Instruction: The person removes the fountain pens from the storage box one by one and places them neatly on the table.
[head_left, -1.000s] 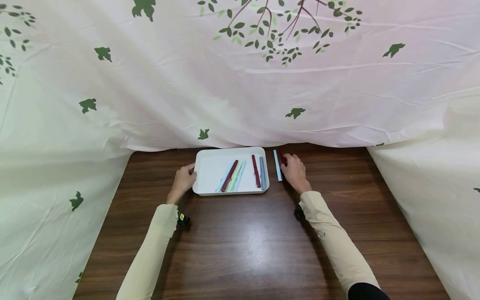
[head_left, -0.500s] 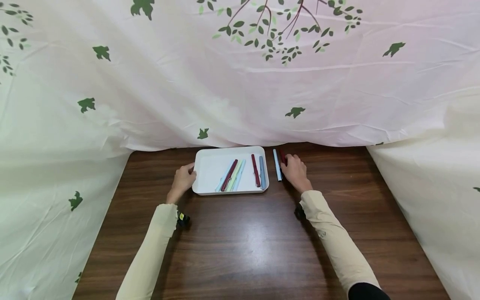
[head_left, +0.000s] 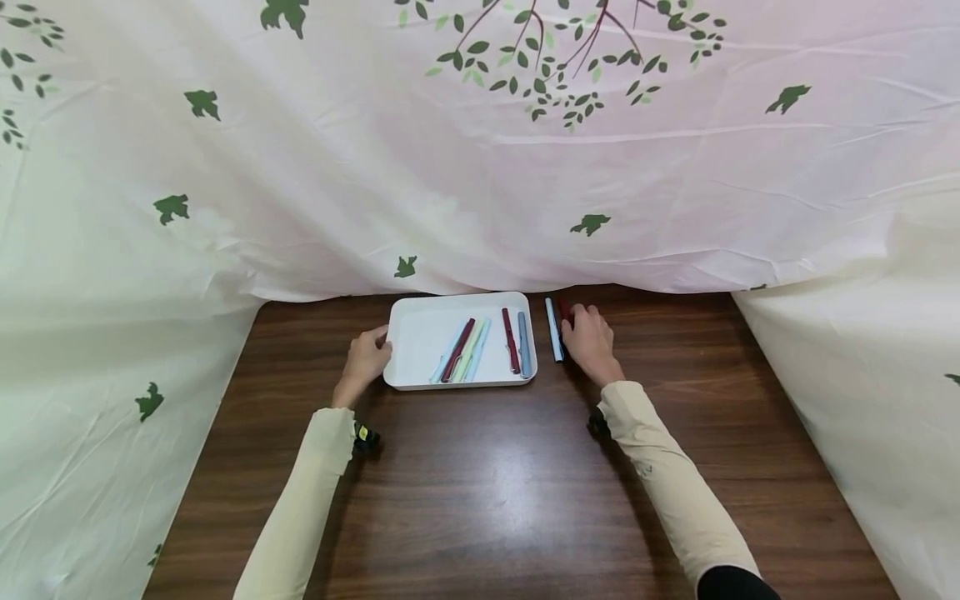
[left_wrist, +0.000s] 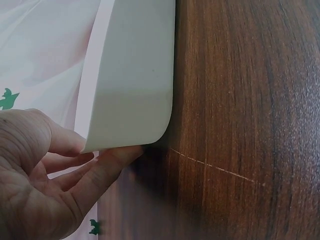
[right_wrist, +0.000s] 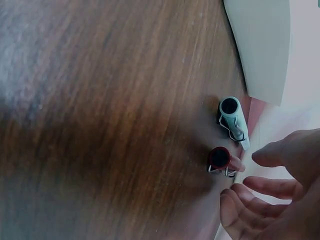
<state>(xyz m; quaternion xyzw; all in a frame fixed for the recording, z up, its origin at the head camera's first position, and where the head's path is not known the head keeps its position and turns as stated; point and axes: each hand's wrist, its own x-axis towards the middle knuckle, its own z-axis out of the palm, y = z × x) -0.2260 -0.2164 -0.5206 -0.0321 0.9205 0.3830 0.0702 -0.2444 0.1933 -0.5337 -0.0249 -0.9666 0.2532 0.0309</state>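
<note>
A white tray point(head_left: 420, 333) lies at the back of the table with several pens in it. My left hand point(head_left: 365, 360) holds its left end; in the left wrist view the thumb meets the rim and a finger touches the outer wall below. Right of the tray, a light blue pen point(head_left: 553, 329) and a dark red pen point(head_left: 564, 310) lie side by side on the wood. My right hand point(head_left: 590, 343) is beside the red pen, partly covering it in the head view. In the right wrist view, a gap shows between thumb and fingers point(right_wrist: 250, 205), near the red pen's far end.
Inside the tray, a dark red pen point(head_left: 511, 342) and a grey-blue pen point(head_left: 524, 344) lie at the right, apart from a slanted group of pens point(head_left: 468, 350) in light blue, red and pale green. A printed cloth point(head_left: 480, 208) hangs behind the brown table point(head_left: 480, 483).
Both hands stay nearly where they were. The right hand's fingers shift very slightly at the red pen; the tray and pens look unchanged.
</note>
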